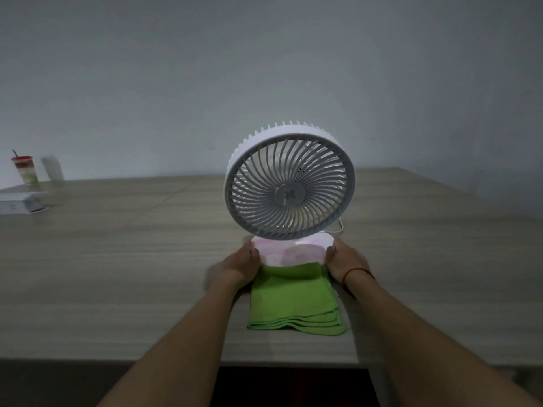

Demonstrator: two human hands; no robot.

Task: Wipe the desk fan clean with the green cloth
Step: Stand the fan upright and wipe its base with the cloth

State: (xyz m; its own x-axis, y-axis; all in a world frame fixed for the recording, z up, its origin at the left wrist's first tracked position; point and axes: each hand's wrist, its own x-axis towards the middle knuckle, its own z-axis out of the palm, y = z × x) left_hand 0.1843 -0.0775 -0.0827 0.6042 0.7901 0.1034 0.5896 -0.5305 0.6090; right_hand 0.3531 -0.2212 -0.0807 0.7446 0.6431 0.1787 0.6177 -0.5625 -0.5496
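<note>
A white desk fan (289,183) with a round grille stands upright on the wooden desk, its face turned toward me. My left hand (242,262) grips the left edge of its round white base (293,249), and my right hand (345,261) grips the right edge. A folded green cloth (293,299) lies flat on the desk just in front of the base, between my forearms, with its far edge touching or tucked under the base. Neither hand touches the cloth's top.
The wooden desk (117,274) runs wide to both sides, its near edge just below the cloth. A cup with a red lid and straw (26,170) and a white box (20,202) sit at the far left. The fan's white cable (339,227) trails behind the base.
</note>
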